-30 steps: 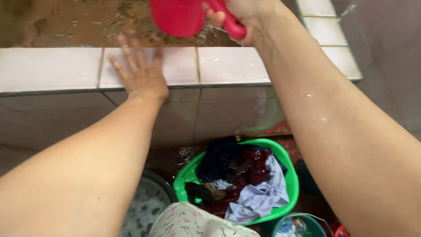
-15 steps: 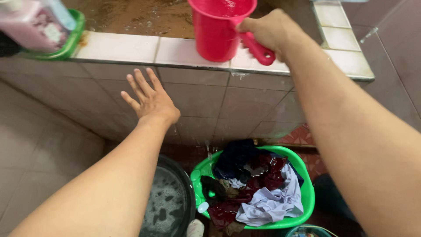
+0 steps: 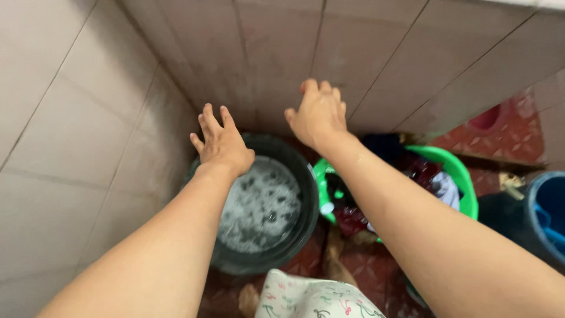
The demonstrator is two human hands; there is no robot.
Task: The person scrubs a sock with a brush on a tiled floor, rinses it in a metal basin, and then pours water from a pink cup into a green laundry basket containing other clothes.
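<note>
My left hand (image 3: 220, 141) is stretched out with fingers apart above the far rim of a black basin (image 3: 306, 200) full of soapy water. My right hand (image 3: 318, 115) reaches forward near the tiled wall (image 3: 265, 47), above the gap between the black basin and a green basket (image 3: 462, 182) of mixed clothes. Its fingers are loosely bent and I see nothing in it. Both forearms are wet and bare.
A blue bucket (image 3: 550, 215) stands at the right edge. A red object (image 3: 488, 118) lies on the patterned red floor by the wall. Printed light cloth (image 3: 312, 297) shows at the bottom, close to me. Tiled walls close in at the left and back.
The view has dropped from the tiled ledge to the floor. My right hand no longer holds the red jug, which is out of sight. Both hands now hover over the black basin.
</note>
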